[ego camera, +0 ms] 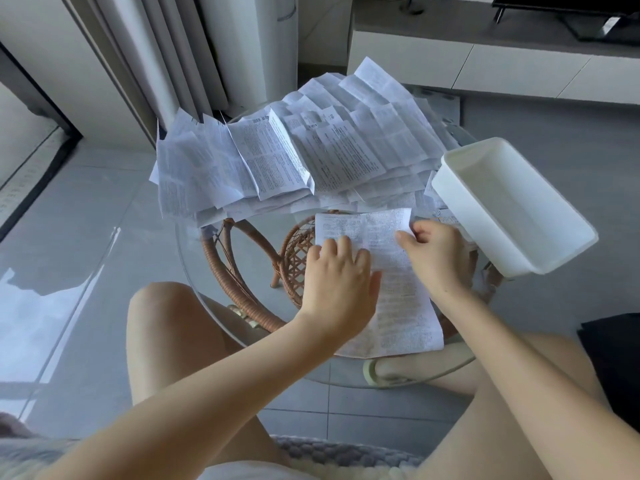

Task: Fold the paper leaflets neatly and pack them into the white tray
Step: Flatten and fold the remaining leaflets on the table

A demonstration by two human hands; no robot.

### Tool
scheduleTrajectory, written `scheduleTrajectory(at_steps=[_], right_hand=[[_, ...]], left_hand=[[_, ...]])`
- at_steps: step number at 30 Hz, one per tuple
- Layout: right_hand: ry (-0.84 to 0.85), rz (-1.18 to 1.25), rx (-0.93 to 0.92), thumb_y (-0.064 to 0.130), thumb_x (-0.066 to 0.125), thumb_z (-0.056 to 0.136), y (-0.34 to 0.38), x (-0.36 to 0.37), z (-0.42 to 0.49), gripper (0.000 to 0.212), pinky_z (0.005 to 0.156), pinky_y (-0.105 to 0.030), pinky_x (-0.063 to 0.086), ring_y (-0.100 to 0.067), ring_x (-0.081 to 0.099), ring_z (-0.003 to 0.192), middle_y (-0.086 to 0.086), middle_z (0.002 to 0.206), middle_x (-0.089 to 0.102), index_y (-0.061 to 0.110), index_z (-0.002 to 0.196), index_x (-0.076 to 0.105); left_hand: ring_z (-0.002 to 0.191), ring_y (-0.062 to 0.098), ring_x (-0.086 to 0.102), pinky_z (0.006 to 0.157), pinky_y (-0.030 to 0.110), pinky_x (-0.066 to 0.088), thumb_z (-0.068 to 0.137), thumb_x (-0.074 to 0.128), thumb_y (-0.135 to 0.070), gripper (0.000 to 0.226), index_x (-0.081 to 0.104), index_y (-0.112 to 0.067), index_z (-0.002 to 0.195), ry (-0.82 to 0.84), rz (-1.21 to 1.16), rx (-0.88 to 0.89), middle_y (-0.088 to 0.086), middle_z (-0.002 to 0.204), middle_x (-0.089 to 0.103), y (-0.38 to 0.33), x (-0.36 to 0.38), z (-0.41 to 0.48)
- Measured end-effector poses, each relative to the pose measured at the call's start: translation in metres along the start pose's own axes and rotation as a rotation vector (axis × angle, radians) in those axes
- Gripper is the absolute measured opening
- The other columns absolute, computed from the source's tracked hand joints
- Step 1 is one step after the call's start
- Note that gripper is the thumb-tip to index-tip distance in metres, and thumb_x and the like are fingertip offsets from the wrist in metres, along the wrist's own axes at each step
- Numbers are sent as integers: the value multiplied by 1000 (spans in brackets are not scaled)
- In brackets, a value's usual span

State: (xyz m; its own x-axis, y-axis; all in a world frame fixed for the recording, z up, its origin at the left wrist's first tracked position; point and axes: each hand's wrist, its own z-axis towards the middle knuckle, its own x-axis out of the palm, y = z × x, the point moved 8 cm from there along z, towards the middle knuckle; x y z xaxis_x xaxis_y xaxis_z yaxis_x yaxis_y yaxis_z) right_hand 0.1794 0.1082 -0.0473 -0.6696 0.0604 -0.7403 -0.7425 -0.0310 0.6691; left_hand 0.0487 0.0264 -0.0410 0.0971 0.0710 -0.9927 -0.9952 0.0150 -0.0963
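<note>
One printed paper leaflet (pixel 398 289) lies on the round glass table (pixel 214 271) in front of me, its far part folded over. My left hand (pixel 337 278) presses flat on the leaflet's left side with straight fingers. My right hand (pixel 436 252) pinches the right edge of the folded part between thumb and fingers. A big heap of unfolded leaflets (pixel 294 154) covers the far half of the table. The white tray (pixel 512 209) stands at the right, partly over the table's edge, with nothing visible inside.
The glass top rests on a wicker frame (pixel 294 258). My bare knees and a slippered foot (pixel 377 372) show below the glass. A curtain (pixel 166 46) hangs at the back left, and a low white cabinet (pixel 485 64) stands at the back right.
</note>
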Motion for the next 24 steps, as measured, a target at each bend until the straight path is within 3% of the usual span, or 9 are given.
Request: scheduleTrajectory(at_steps=[1,2,4,6,10,13,17,24], right_hand=[[3,-48,-22,19,64,83,3,0,-1,44,49,-30,17,-18,23,52,-8,51,29,12,53,32],[5,-79,-39,18,63,83,5,-1,-2,47,49,-31,14,-18,21,53,-7,53,26,15,54,27],[9,-107,-43,16,64,83,6,-2,-1,49,50,-32,12,-18,19,55,-6,54,23,16,54,24],[20,-125,-46,15,63,83,6,1,2,49,50,-32,13,-17,17,53,-5,54,22,16,54,24],[20,-145,-54,11,61,83,5,3,6,46,48,-33,15,-17,16,51,-5,53,22,14,55,25],[22,-158,-60,9,60,82,4,4,9,43,49,-33,15,-18,15,52,-5,54,22,13,56,26],[23,-155,-60,7,59,80,3,5,12,40,50,-34,14,-18,15,54,-6,57,21,13,58,26],[25,-161,-83,4,58,79,5,6,12,42,49,-33,14,-17,13,53,-3,56,18,15,57,23]], left_hand=[[119,38,49,101,49,38,95,25,-45,55,60,-10,120,73,7,-28,22,127,53,0,6,3],[140,40,25,116,52,18,98,21,-50,62,41,-10,141,150,2,-46,26,150,29,2,13,5],[146,35,-11,118,46,-11,98,15,-57,73,7,-10,153,223,-19,-58,22,158,-9,5,23,7],[145,29,-19,115,40,-18,95,9,-62,78,-5,-11,153,209,-39,-52,18,157,-18,9,31,6],[145,25,-22,114,36,-21,83,-7,-66,87,-9,-13,152,170,-60,-12,14,158,-18,10,36,6],[144,24,-23,116,37,-18,87,3,-66,84,-8,-14,153,178,-95,-8,13,157,-20,11,38,9],[145,24,-19,117,37,-16,83,-5,-69,89,-5,-16,153,125,-114,8,13,159,-16,13,38,11],[146,24,-17,118,37,-13,85,1,-70,88,0,-15,154,63,-168,14,12,159,-12,13,36,9]])
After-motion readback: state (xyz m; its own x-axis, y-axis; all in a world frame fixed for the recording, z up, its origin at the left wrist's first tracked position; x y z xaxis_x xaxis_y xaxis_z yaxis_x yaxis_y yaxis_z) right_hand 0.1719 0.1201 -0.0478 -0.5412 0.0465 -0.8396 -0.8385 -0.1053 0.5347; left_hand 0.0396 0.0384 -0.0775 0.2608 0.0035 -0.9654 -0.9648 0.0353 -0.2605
